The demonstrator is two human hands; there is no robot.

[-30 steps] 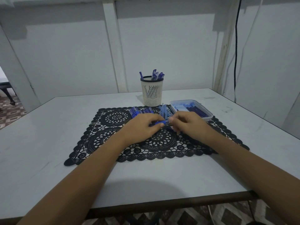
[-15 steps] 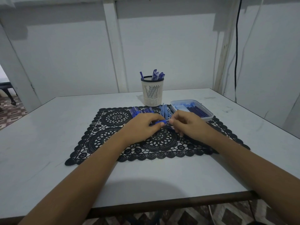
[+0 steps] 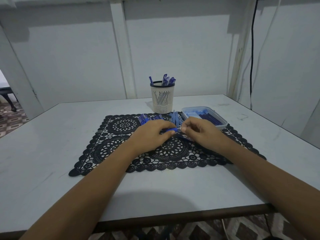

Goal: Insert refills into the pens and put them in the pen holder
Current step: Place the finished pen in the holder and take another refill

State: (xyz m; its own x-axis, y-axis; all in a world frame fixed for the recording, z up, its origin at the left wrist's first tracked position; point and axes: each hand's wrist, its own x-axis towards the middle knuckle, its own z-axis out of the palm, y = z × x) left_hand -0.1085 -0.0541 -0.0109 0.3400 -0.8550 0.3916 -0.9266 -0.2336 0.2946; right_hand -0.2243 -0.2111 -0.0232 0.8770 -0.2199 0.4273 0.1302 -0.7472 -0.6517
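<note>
Left hand (image 3: 152,134): is lying over the black lace mat (image 3: 117,146) near the middle of the worktop (image 3: 52,153), fingers curling round the blue pen (image 3: 170,130); the grip is closing on its barrel.
Right hand (image 3: 200,132): is facing the left one, thumb and forefinger pinching at the right end of the blue pen; the grip is narrow, and what lies between the fingertips is too small to tell.
Blue pen: is running level from one hand to the other, just above the mat and nearer the near edge than the pen holder (image 3: 162,99).
Pen holder: is standing upright toward the far edge of the worktop, touching the mat's far edge, with several finished pens (image 3: 167,80) sticking out of its top.
Loose pens (image 3: 147,118): are lying on the mat just beyond the left hand.
Refills (image 3: 175,116): are fanning out on the mat between the pen holder and the tray (image 3: 223,124).
Tray: is sitting on the mat's far right corner, holding dark blue pieces.
</note>
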